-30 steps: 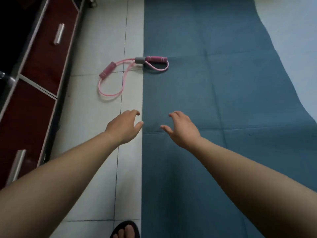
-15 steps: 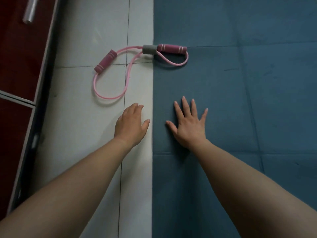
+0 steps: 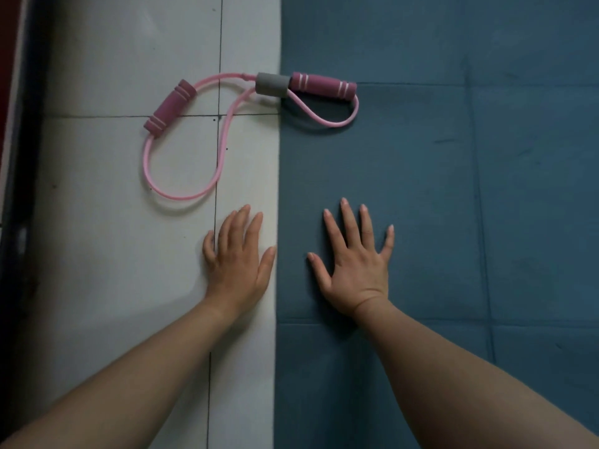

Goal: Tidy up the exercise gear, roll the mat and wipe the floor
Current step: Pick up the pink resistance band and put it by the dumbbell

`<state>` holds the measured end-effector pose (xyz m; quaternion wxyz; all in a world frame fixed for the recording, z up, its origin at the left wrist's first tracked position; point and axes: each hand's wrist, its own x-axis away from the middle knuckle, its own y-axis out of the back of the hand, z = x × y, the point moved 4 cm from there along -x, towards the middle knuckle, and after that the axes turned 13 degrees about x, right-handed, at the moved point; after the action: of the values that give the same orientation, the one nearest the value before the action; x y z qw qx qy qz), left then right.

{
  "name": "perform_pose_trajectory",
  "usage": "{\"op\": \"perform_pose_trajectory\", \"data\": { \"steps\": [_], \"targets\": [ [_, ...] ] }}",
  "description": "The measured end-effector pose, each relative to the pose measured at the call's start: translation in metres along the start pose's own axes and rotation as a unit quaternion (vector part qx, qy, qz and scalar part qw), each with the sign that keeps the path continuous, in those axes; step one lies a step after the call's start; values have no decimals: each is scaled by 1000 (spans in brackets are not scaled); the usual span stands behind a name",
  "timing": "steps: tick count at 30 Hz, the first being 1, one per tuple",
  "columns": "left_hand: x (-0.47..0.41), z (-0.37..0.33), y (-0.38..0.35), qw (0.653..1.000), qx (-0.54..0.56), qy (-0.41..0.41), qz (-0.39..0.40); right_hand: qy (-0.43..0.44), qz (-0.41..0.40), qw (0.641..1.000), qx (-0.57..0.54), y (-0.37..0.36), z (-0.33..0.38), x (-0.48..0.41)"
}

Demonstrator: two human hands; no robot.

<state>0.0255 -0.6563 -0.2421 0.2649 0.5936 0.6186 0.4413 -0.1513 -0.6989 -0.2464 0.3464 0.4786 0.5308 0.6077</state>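
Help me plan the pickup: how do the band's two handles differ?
The left handle lies on the floor tiles, the right handle on the mat. The left handle is tilted diagonally; the right handle lies almost level across the view. The right handle sits right beside the grey sleeve; the left handle lies apart from it. Both are dark pink with pale stripes.

A home room: pale tiled floor (image 3: 113, 254), blue exercise mat (image 3: 453, 189), pink resistance band (image 3: 272, 85), dark red cabinet (image 3: 5, 59) alongside.

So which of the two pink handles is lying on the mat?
The handle beside the grey sleeve: it rests on the blue mat. The other handle lies tilted on the pale floor tiles.
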Motion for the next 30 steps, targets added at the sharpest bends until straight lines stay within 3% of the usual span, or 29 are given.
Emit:
{"op": "perform_pose_trajectory", "data": {
  "steps": [5, 11, 16, 23, 30],
  "targets": [
    [-81, -18, 41, 994, -38, -98, -29, 0, -12, 1000, 7, 0, -2, -3],
    [-172, -26, 75, 997, -51, -50, -43, -5, -27, 1000, 6, 0, -1, -2],
    [-209, -30, 65, 999, -42, -18, 25, -4, -34, 999, 3, 0, -1, -3],
    [-188, -35, 66, 996, -67, -57, 10, -2, -35, 999, -3, -2, -4, -3],
    [-91, -22, 65, 999, 35, -32, -5, -8, -54, 998, -7, -2, -3, -4]
  ]
}}
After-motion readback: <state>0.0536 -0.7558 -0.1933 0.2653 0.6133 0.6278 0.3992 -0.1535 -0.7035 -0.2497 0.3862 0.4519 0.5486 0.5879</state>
